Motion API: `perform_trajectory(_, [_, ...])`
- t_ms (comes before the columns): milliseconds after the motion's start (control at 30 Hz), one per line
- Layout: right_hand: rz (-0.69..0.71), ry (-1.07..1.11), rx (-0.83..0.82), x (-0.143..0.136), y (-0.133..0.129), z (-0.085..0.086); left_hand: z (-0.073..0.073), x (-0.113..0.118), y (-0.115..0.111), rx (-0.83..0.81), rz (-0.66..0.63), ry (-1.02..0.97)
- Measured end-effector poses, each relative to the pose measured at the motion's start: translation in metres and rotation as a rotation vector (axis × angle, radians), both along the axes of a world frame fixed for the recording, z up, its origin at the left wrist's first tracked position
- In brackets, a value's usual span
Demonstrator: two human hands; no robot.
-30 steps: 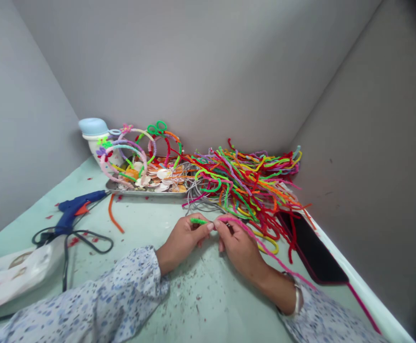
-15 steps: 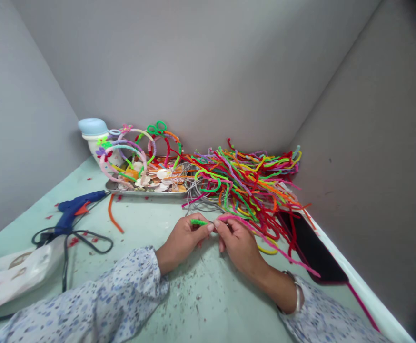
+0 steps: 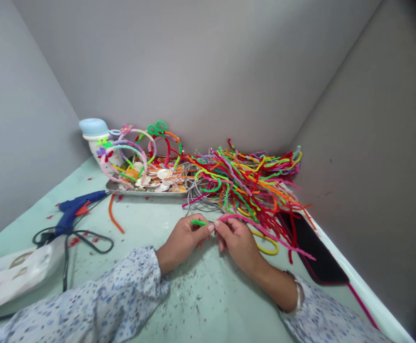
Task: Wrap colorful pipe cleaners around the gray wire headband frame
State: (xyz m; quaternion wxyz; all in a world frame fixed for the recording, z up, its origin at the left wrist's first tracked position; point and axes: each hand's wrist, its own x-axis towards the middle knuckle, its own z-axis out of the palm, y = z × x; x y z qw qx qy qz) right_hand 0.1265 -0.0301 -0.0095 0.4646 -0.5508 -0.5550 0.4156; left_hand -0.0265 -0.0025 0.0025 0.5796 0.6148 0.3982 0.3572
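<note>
My left hand (image 3: 184,238) is closed, thumb and fingers pinching a green pipe cleaner (image 3: 199,222) whose short fuzzy end shows above the thumb. Close beside it, my right hand (image 3: 240,243) pinches a long pink pipe cleaner (image 3: 275,237), which trails over the back of the hand toward the lower right. The fingertips of both hands meet, so where the two stems come together is hidden. Just behind the hands lies a large tangled heap of coloured pipe cleaners (image 3: 251,176). A yellow loop (image 3: 270,251) pokes out near my right wrist.
A metal tray (image 3: 151,193) holds pale discs and several decorated headbands (image 3: 124,147). Behind it stands a white bottle with a blue cap (image 3: 94,127). On the left are a blue glue gun (image 3: 67,219) and its cord; on the right, a dark phone (image 3: 324,257).
The free end of the pink pipe cleaner has swung upward and slightly left. Both hands stay nearly in place, still pinching.
</note>
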Motion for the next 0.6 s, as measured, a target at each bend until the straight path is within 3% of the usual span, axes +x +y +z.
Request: perform_trajectory(600, [0.036, 0.052, -0.011, -0.0003, 0.0006, 0.002, 0.0, 0.0001, 0.0003, -0.015, 0.002, -0.006])
